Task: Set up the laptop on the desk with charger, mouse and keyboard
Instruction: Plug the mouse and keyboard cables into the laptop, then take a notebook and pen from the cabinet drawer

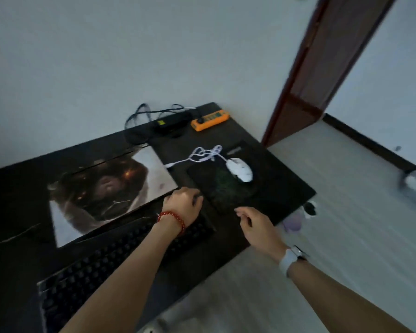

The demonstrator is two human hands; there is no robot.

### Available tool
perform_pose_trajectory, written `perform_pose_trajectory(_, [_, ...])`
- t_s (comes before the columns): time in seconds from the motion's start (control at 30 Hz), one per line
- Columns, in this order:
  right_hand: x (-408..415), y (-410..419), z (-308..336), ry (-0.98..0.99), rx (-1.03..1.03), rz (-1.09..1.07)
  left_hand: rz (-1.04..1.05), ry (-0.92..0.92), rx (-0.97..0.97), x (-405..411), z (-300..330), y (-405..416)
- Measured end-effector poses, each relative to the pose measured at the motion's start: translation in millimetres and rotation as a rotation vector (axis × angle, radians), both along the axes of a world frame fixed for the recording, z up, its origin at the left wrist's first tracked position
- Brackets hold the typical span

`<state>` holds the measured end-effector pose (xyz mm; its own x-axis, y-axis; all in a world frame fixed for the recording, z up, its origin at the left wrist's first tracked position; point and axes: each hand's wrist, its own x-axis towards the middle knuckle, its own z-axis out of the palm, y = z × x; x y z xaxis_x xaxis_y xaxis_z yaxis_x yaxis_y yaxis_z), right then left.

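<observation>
Left hand (183, 202) curled at closed laptop's (106, 188) near-right corner, grip unclear | right hand (255, 224) loosely curled, nothing held | laptop lid printed, laid flat on desk (262, 150) | keyboard (120, 255) placed nearer | white mouse (240, 169) on pad (216, 188) | charger (171, 123) beside orange power strip (210, 119).

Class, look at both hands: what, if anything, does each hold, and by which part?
The left hand grips the keyboard at its far right corner. The right hand holds nothing, its fingers loosely curled.
</observation>
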<state>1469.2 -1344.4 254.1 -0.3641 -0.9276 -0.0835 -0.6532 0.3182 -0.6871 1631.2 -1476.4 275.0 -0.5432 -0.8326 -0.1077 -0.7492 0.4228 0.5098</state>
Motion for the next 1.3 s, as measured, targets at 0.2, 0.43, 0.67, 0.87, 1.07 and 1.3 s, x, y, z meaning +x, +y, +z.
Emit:
perform_pose_trajectory(0.2, [-152,200,42,0.054,-0.112,-0.457,-0.288,0.169,0.110,-199,25,156])
perform_pose_trajectory(0.43, [-263,411,41,0.015,-0.109,-0.950,-0.694,0.203,0.145,-378,35,325])
perform_pose_trajectory(0.67, [-380,585,25,-0.047,-0.033,-1.219,-0.909,0.192,0.242,-569,17,459])
perform_pose_trajectory(0.87, [-503,766,41,-0.077,0.028,-1.539,-1.137,0.221,0.315,-764,24,644])
perform_pose_trajectory(1.07, [-553,914,51,-0.077,0.000,-1.865,-1.399,0.190,0.382,-874,40,837])
perform_pose_trajectory(1.3, [-629,1083,22,-0.135,-0.090,-2.083,-1.624,0.105,0.438,-965,15,1041])
